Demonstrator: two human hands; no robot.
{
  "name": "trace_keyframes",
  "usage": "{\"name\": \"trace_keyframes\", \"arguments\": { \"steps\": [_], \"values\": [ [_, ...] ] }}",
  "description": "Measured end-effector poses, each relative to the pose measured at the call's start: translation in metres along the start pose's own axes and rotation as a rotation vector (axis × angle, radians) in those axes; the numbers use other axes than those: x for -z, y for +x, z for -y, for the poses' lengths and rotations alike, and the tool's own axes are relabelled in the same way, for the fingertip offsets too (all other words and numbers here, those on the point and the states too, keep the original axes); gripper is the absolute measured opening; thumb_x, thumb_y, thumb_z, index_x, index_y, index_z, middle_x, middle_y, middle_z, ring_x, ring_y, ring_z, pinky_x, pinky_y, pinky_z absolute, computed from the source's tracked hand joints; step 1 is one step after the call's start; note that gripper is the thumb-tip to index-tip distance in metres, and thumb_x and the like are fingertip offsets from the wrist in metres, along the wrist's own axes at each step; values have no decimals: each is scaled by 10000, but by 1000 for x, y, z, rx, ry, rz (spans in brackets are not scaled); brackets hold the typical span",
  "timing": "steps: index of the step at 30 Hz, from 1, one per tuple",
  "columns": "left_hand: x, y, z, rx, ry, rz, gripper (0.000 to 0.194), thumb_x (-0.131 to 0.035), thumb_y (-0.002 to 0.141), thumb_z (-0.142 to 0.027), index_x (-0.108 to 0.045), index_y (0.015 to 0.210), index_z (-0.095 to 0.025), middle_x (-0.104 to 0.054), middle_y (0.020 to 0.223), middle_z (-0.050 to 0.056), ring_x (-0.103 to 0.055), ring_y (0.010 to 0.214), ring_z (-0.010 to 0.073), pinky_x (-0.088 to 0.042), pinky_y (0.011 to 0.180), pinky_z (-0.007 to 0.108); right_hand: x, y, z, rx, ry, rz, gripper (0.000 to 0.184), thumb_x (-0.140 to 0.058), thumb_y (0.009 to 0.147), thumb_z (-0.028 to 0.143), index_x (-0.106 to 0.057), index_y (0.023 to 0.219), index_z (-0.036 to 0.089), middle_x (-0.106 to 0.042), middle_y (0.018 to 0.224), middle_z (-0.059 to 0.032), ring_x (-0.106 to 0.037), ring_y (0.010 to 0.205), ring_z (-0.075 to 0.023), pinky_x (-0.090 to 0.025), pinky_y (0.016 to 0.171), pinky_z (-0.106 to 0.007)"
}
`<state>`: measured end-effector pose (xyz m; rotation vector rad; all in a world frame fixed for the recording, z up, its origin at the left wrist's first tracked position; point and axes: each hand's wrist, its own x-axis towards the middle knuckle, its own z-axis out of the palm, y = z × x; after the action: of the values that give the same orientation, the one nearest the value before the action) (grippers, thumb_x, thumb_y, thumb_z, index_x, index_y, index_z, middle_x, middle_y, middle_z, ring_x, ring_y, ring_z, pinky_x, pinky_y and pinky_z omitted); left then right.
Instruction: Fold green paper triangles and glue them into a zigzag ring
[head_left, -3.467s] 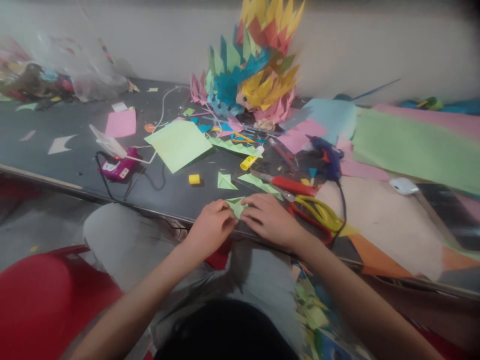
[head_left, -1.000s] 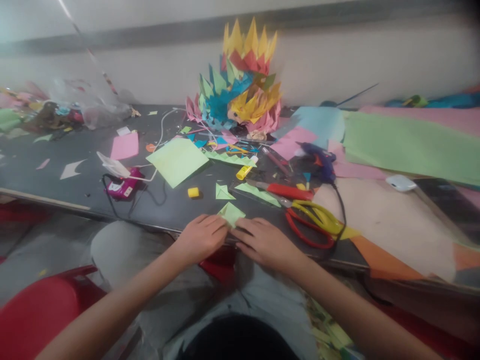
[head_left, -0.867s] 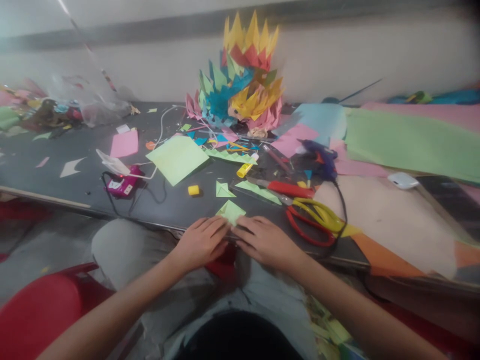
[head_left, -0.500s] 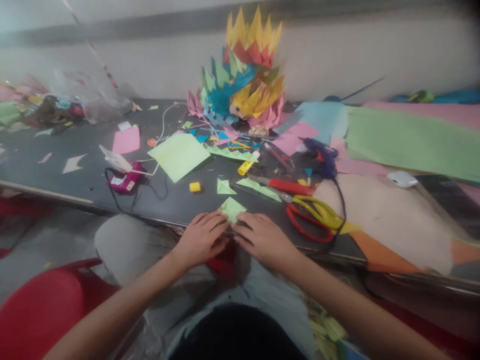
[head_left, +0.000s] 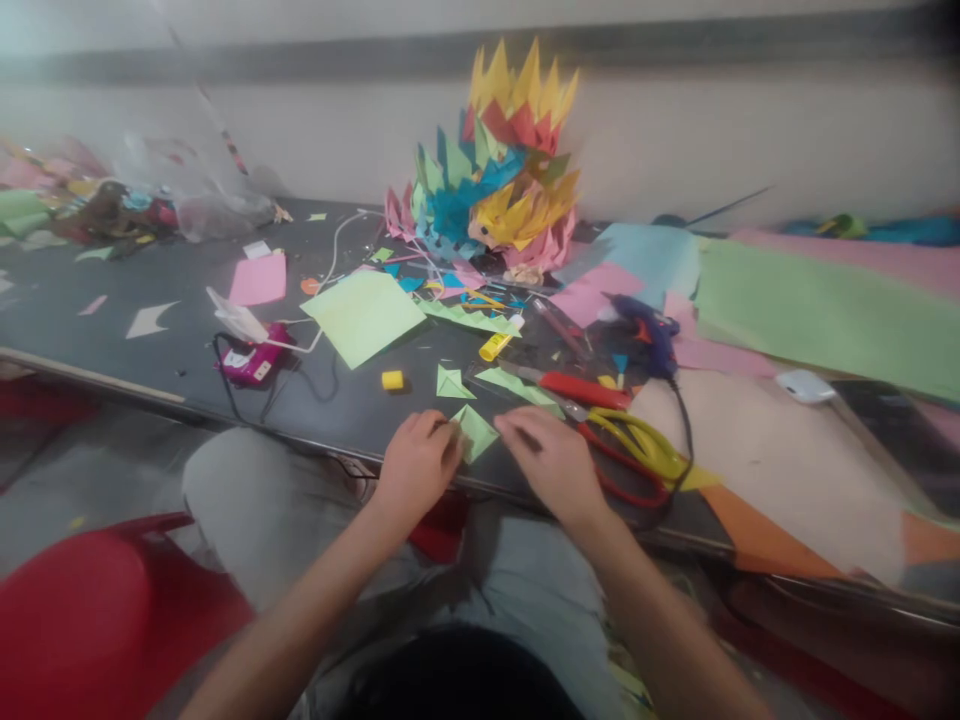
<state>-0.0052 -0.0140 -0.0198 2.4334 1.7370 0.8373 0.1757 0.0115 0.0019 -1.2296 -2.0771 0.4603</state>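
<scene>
A small square of folded light-green paper (head_left: 475, 436) lies near the table's front edge between my hands. My left hand (head_left: 421, 458) is closed, its fingertips pinching the paper's left corner. At the right corner is my right hand (head_left: 553, 458), bent fingers a little apart; it holds nothing that I can see. Just beyond lie a smaller folded green piece (head_left: 453, 382) and a green paper strip (head_left: 519, 388). Scissors (head_left: 589, 390) with red handles and a yellow-handled tool (head_left: 637, 438) rest close to my right hand.
A large green paper sheet (head_left: 365, 318), a yellow cap (head_left: 392, 381), a glue stick (head_left: 498, 343) and a magenta power adapter (head_left: 256, 360) sit beyond my hands. At the back stands a colourful folded-paper model (head_left: 499, 180). A blue glue gun (head_left: 651, 333) and paper sheets (head_left: 817, 310) lie right.
My right hand has drawn back to the right from the folded paper, uncovering more of it. My left hand stays at its left corner. The whole view has shifted slightly.
</scene>
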Motion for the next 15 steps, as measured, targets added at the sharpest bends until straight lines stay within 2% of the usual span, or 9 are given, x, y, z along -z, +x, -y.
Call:
{"name": "trace_keyframes", "arguments": {
  "steps": [1, 3, 6, 11, 13, 15],
  "values": [
    [1, -1, 0, -4, 2, 10, 168, -475, 886, -209, -634, 904, -157, -585, 904, 79, -532, 794, 191, -467, 742, 348, 0, 4, -2, -56, -5, -10, 233, -463, 894, 300, -669, 845, 202, -687, 865, -56, -630, 807, -179, -483, 720, -292],
    [4, 1, -1, 34, -19, 32, 166, -478, 880, -190, -641, 891, -161, -590, 908, 76, -542, 813, 192, -469, 749, 341, -2, 10, -4, -118, -36, 50, 189, -509, 867, 293, -667, 810, 206, -688, 825, -39, -631, 758, -173, -471, 666, -278],
    [7, 8, -2, 171, -90, 78, 136, -509, 857, -169, -636, 811, -171, -604, 866, 58, -573, 811, 185, -474, 729, 313, -8, 18, -3, -155, -107, 170, 122, -578, 824, 265, -660, 751, 212, -668, 764, -16, -612, 696, -151, -433, 612, -255],
    [10, 24, -3, 340, -88, 116, 56, -574, 812, -211, -613, 844, -185, -644, 744, 39, -594, 636, 176, -432, 558, 272, -13, 29, 6, -209, -274, 242, 65, -620, 787, 259, -632, 813, 201, -650, 729, -18, -589, 637, -155, -377, 549, -260],
    [11, 29, -3, 334, -56, 142, 83, -595, 793, -206, -621, 871, -199, -655, 723, 35, -588, 605, 178, -404, 524, 260, -14, 33, 8, -237, -293, 277, 69, -617, 786, 251, -627, 824, 195, -651, 722, -21, -580, 608, -152, -366, 532, -258],
    [12, 30, -5, 267, -35, 187, 101, -567, 808, -181, -636, 875, -213, -655, 759, 39, -594, 631, 178, -402, 527, 255, -14, 36, 9, -226, -280, 307, 68, -601, 794, 227, -635, 841, 193, -656, 740, -25, -579, 605, -147, -366, 529, -251]
  ]
}}
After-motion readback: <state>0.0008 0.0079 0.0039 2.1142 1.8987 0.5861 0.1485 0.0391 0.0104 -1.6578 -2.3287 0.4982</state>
